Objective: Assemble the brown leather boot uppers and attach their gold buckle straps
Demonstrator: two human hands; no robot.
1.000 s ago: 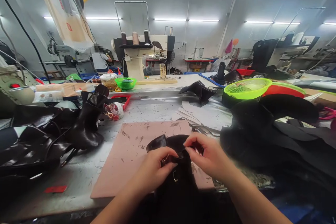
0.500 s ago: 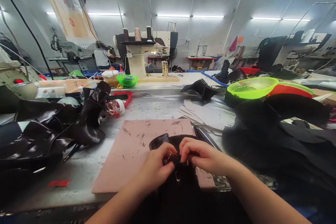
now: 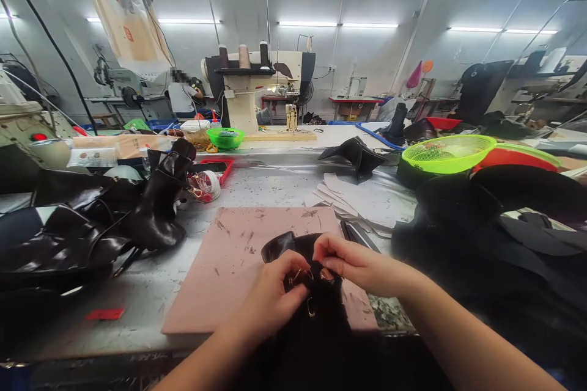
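A dark glossy leather boot part lies over the front of the pink board, its lower side lost in black near my body. My left hand is closed on it, thumb and forefinger around a gold-coloured metal ring or buckle. Just to the right, my right hand makes a pinch above the same part; what sits between its fingertips is too small to make out. Below the fingers hangs another small gold metal piece.
The pink board rests on the scuffed metal table. Shiny dark boots are heaped left, black material right. Behind are pale cut sheets, a green basket and a sewing machine. A person sits far back.
My right hand has lifted slightly and its fingers have drawn into a tighter pinch, uncovering a coppery spot beneath. My left hand keeps its grip. The view has shifted slightly.
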